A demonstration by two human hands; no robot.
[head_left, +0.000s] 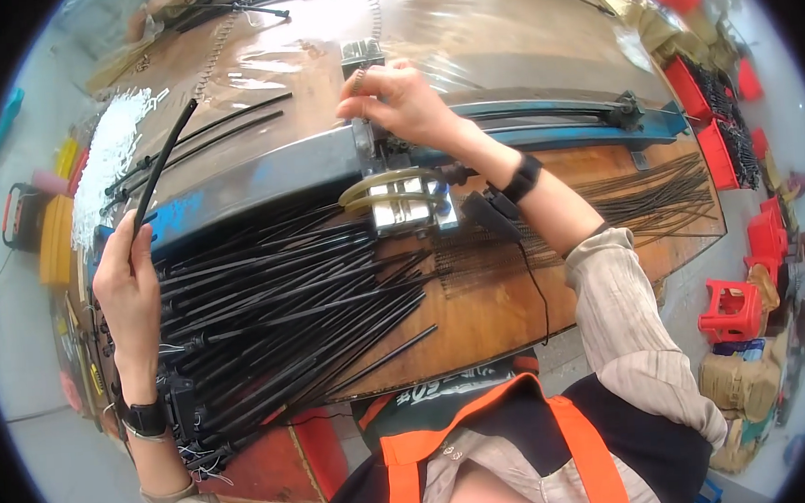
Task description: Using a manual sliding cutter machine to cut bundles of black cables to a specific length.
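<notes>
My left hand [130, 291] is closed around the lower end of a thin black tube [165, 163], which slants up and to the right over the bench's left side. Over the middle of a long metal machine rail [269, 178], my right hand [405, 104] is raised with its fingertips pinched together. Whatever lies between those fingertips is too small to make out. Just below it stands the rail's clamp block [365, 145], and nearer me a metal block fitting [402, 216] with curved yellowish hoses. A pile of black tubes [268, 306] spreads between my arms.
Thin brownish rods [639, 195] lie at the bench's right. White plastic pieces [118, 144] are heaped at the far left, beside two loose black tubes [233, 116]. A black cable [536, 289] hangs across the wooden bench [490, 320]. Red stool [730, 310] and bins [715, 154] stand right.
</notes>
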